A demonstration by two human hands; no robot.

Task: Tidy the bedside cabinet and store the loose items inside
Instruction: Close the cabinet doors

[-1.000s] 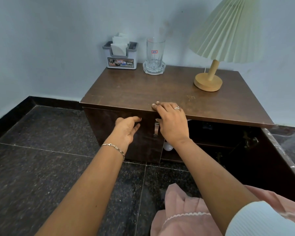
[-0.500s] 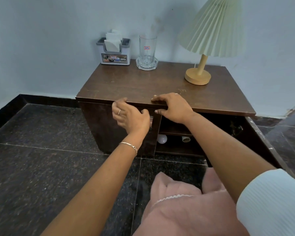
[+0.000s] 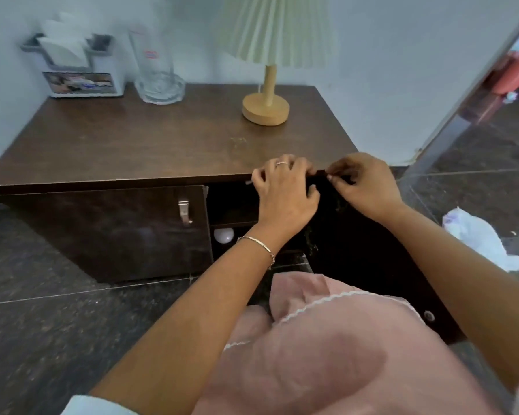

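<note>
The brown bedside cabinet (image 3: 138, 145) stands against the wall. Its left door (image 3: 111, 232) is closed and has a metal handle (image 3: 185, 211). The dark right door (image 3: 372, 265) swings out toward me. My left hand (image 3: 285, 193) curls its fingers over that door's top edge. My right hand (image 3: 367, 187) pinches the same edge just to the right. A white round object (image 3: 224, 235) lies inside on the lower shelf. On top stand a tissue holder (image 3: 78, 70), a glass on a coaster (image 3: 156, 73) and a pleated lamp (image 3: 267, 106).
A metal-framed glass panel (image 3: 468, 115) rises at the right. A crumpled white bag (image 3: 486, 238) lies on the dark stone floor beyond it. My pink-clad knees (image 3: 327, 348) are close under the open door.
Both hands left the cabinet's front middle edge and moved right onto the open right door's top edge. The view came closer and shifted right.
</note>
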